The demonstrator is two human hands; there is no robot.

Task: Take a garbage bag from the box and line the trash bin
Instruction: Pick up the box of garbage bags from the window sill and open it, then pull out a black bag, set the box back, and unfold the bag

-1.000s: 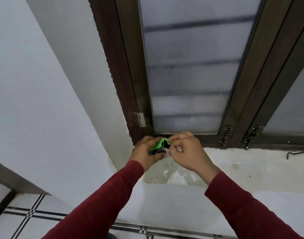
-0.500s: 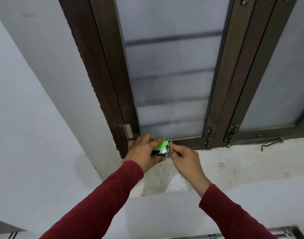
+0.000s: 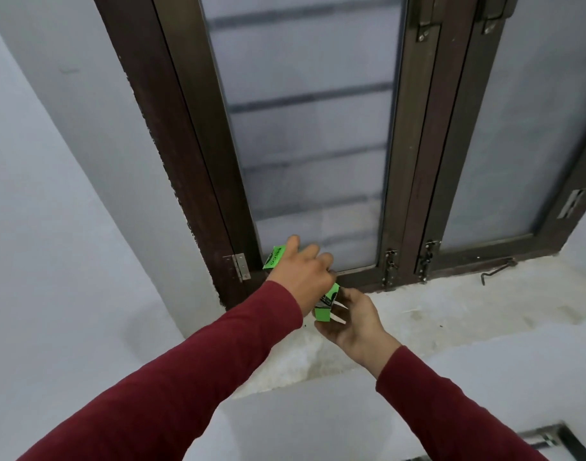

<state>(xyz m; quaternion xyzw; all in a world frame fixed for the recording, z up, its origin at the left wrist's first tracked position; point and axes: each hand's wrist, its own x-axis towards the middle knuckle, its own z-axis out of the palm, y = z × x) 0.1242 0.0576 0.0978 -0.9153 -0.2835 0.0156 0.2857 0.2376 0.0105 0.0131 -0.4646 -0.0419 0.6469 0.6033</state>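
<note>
A small bright green garbage bag box (image 3: 274, 258) is held over the left end of the window sill. My left hand (image 3: 301, 276) grips it round the middle from above and hides most of it. The box's lower end (image 3: 323, 312) points toward me with its pale flaps folded open. My right hand (image 3: 356, 322) cups that open end from below, thumb and fingers curled at the flaps. No bag shows outside the box. The trash bin is out of view.
The rough concrete window sill (image 3: 451, 311) runs to the right under a dark brown window frame (image 3: 414, 194) with frosted panes. A metal stay hook (image 3: 496, 269) lies on the sill. White walls close in on the left; tiled floor (image 3: 551, 440) shows at bottom right.
The box has turned lengthwise toward me, its near end now open with flaps out. My right hand dropped from pinching the flap to cupping that end. The view shifted right and up.
</note>
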